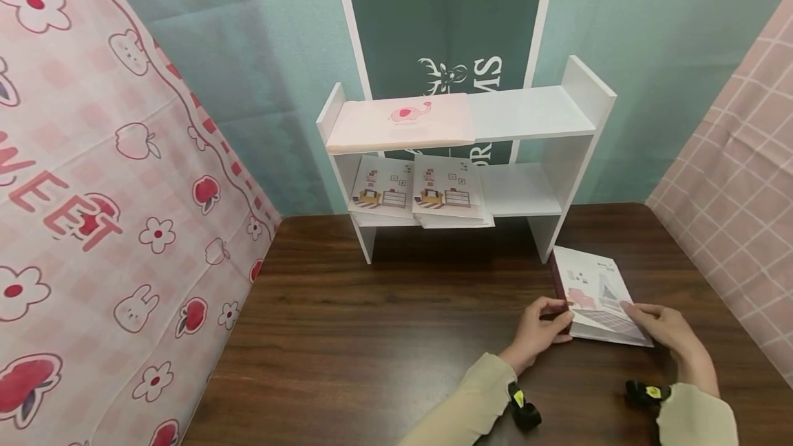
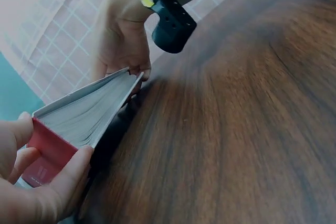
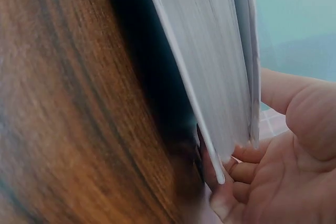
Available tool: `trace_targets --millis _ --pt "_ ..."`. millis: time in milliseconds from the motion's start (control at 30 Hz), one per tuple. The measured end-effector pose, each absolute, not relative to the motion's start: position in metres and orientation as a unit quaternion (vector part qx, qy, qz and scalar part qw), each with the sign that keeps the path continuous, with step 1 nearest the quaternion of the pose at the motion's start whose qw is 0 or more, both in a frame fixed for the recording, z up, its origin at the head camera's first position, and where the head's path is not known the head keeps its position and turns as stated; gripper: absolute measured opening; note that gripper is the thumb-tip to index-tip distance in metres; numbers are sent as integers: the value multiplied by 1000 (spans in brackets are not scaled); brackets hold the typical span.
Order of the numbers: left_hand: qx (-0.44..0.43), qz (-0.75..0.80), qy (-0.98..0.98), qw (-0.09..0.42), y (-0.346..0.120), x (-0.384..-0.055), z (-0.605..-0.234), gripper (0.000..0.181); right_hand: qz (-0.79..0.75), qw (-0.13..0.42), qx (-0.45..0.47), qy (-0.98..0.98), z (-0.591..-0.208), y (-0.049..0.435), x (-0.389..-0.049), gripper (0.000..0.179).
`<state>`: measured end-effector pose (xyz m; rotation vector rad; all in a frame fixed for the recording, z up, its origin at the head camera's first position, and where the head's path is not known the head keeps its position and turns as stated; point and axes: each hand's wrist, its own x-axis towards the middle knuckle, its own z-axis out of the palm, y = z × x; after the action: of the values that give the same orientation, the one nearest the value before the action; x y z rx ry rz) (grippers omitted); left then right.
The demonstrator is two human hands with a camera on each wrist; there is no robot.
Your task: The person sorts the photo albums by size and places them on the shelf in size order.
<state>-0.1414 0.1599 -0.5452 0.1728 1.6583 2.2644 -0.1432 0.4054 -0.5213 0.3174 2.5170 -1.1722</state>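
A thick hardcover book (image 1: 597,291) with a white illustrated cover and dark red spine (image 2: 50,153) is held between both hands at the right of the table. My left hand (image 1: 536,332) pinches it at the spine side, thumb on one cover's edge and fingers at the other. Along the opposite, page-opening side, my right hand (image 1: 672,332) grips it, with the thumb on top and fingertips under the lower cover. The right wrist view shows the page block (image 3: 210,61) and a dark shadow between the lower cover and the wood.
A white two-tier shelf (image 1: 576,150) stands at the back of the brown wooden table (image 1: 347,336). Two stacks of illustrated books (image 1: 449,188) lie on its lower tier, and a pink elephant-print item (image 1: 403,119) lies on top. Patterned cloths hang at both sides.
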Motion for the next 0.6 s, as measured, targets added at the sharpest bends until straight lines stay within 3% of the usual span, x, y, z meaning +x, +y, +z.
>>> trace_targets --millis 600 --pt "62 753 637 153 156 -144 -546 24 -372 120 78 917 -525 405 -133 75"
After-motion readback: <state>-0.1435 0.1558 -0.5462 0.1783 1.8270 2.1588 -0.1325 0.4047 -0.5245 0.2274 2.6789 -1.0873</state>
